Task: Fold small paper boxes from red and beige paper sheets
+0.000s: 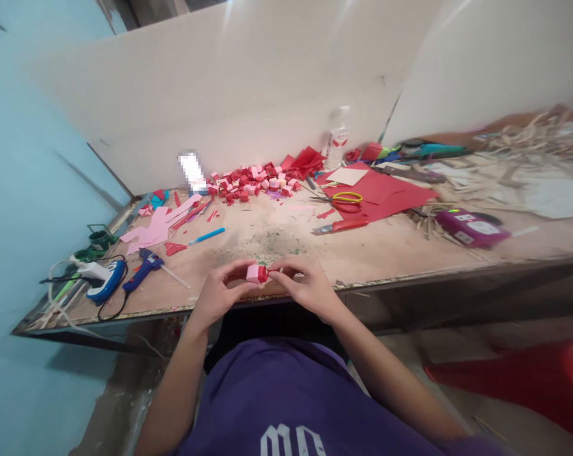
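Over the table's front edge, a small pink-and-red paper box (254,273) is held between my two hands. The thumb and fingers of my left hand (222,285) are closed around its pink side. My right hand (302,285) pinches at the red end with thumb and forefinger. Whether that end is a flap or a separate piece, I cannot tell. Beyond my hands, a blue craft knife (207,236) lies to the left, and a red-handled cutter (343,225) to the right. Scissors with yellow and red handles (347,201) rest on red paper (390,193).
A pile of similar red and pink boxes (248,183) sits against the back board, near a clear bottle (337,139). Pink paper (153,225), a blue glue gun (144,269) and a power strip (106,282) are at left. A purple device (471,229) stands at right.
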### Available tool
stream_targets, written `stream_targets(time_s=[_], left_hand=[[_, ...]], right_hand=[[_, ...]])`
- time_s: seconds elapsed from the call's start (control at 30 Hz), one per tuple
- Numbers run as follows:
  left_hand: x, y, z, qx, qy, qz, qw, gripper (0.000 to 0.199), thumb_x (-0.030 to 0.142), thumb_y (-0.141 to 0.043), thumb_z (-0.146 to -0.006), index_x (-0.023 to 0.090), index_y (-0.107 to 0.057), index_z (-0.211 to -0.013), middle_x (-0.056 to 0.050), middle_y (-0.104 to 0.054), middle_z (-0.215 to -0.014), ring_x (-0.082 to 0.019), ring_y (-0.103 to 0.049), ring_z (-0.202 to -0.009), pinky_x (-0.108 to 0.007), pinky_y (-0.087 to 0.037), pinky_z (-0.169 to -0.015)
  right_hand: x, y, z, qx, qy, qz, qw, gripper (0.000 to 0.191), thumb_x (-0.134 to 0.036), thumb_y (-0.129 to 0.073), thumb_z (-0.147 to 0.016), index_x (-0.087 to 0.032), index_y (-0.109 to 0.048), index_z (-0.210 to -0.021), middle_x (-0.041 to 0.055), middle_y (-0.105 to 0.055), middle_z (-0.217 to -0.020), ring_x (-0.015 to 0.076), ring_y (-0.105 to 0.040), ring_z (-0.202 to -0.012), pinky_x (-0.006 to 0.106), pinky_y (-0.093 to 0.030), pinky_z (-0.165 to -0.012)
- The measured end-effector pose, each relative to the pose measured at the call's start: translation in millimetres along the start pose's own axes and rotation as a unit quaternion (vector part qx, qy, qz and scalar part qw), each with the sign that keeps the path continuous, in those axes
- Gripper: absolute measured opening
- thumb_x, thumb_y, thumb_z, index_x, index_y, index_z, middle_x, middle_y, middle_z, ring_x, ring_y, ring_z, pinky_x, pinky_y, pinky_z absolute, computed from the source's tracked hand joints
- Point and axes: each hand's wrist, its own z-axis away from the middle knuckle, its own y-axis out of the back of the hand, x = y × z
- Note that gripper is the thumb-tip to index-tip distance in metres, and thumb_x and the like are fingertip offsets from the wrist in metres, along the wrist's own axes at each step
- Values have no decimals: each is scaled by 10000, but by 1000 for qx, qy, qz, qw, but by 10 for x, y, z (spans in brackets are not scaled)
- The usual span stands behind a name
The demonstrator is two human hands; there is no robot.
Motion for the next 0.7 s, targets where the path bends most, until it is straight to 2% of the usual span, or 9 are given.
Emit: stream_targets(time_s=[0.27, 0.5, 0.6, 0.7], left_hand=[[6, 3, 30, -19, -36, -23, 999, 330, 336, -794, -895, 190, -714, -1180, -100, -778, -1228, -246, -758, -1119, -374, -594, -1034], [12, -8, 34, -40, -21, -11, 999, 416, 354, -808, -876, 204, -718, -1253, -110, -771, -1260, -262, -761, -1108, -369, -606, -998], [18, -4, 25, -30, -10, -21, 999, 384, 349, -840, -846, 205, -769, -1195, -89, -800, -1199, -257, -765, -1075, -351, -597, -977], [25, -1, 21, -19, -26, -40, 999, 298, 336, -836, -844, 200, -802, -1107, -79, -818, -1143, -253, -766, -1058, -346, -588, -974]], right_hand=[[-24, 19, -17, 7, -18, -3, 1000, 124, -289, -727, -940, -217, -793, -863, 42, -788, -786, 163, -650, -638, 287, -510, -616], [-38, -7, -22, -9, -12, -4, 1000, 116, -279, -716, -949, -218, -801, -900, 27, -766, -766, 150, -628, -618, 278, -506, -614], [-42, -14, -23, -24, -13, -8, 1000, 109, -270, -715, -950, -215, -802, -912, 41, -789, -822, 161, -667, -673, 278, -520, -638], [-44, -16, -27, -41, -14, -7, 999, 99, -257, -715, -948, -218, -800, -915, 50, -803, -868, 175, -695, -726, 283, -535, -657]])
